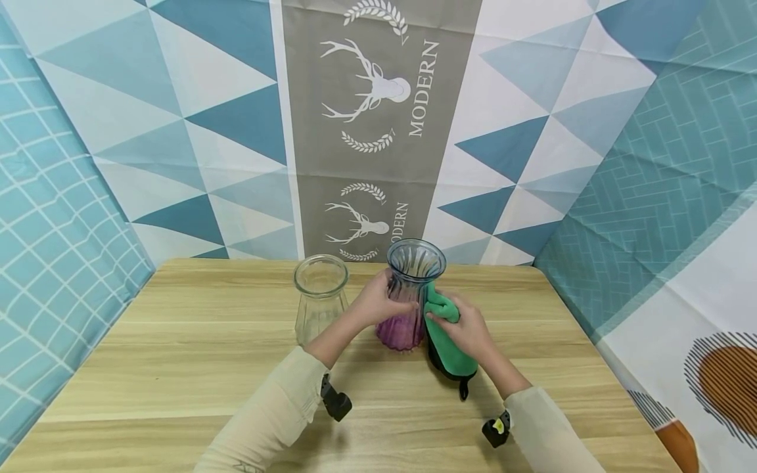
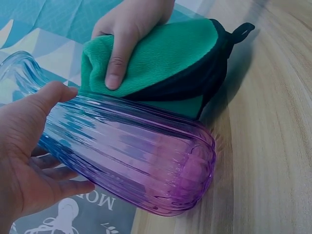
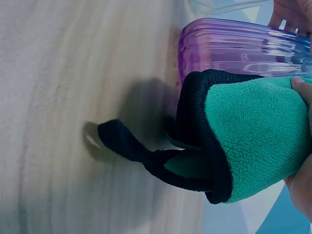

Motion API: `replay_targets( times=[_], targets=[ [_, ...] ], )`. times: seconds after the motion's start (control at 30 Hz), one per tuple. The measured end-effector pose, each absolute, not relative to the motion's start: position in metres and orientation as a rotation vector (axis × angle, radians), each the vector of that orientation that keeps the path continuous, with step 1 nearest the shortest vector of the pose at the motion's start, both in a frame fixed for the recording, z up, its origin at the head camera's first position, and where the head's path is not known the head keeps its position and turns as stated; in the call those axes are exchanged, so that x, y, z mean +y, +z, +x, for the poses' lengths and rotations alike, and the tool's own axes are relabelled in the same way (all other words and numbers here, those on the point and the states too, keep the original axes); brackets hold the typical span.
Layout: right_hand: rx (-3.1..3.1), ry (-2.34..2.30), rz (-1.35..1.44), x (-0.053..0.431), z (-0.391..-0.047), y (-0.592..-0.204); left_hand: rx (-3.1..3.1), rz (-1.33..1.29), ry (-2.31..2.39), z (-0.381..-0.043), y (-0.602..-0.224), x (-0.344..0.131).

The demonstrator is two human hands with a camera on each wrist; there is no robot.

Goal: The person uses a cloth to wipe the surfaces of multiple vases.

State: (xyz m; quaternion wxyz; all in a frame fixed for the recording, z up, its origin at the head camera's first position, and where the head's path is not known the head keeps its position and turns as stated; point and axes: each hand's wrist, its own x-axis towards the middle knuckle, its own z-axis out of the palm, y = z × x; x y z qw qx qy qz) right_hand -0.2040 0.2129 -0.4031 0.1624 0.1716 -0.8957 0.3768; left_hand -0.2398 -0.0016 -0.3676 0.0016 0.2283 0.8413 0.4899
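A ribbed glass vase (image 1: 403, 325), blue at its flared top and purple at its base, stands upright on the wooden table. My left hand (image 1: 381, 301) grips it around the neck from the left, thumb on the near side. In my right hand (image 1: 465, 326) is a folded green cloth (image 2: 165, 53) with black edging and a hanging loop. The thumb pinches the cloth's fold, seen in the left wrist view, and the cloth lies against the vase's right side. Its lower edge and loop (image 3: 114, 139) hang close over the table in the right wrist view.
A clear glass vase (image 1: 319, 305) stands just left of the coloured one, partly behind my left forearm. The wooden table (image 1: 177, 368) reaches back to a patterned wall cloth (image 1: 236, 131). Tiled-pattern sheets hang at both sides.
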Motion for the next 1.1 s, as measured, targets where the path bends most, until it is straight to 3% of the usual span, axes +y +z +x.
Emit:
replay_targets(
  times=[0.4,1.1],
  targets=[
    [-2.560,1.068,0.486,0.217,-0.205,-0.402,2.638,0.777,1.551,-0.241,-0.368,0.000],
    [-2.375,1.095,0.512,0.210,-0.204,-0.373,2.679,0.571,1.566,-0.236,-0.369,0.003]
  ],
)
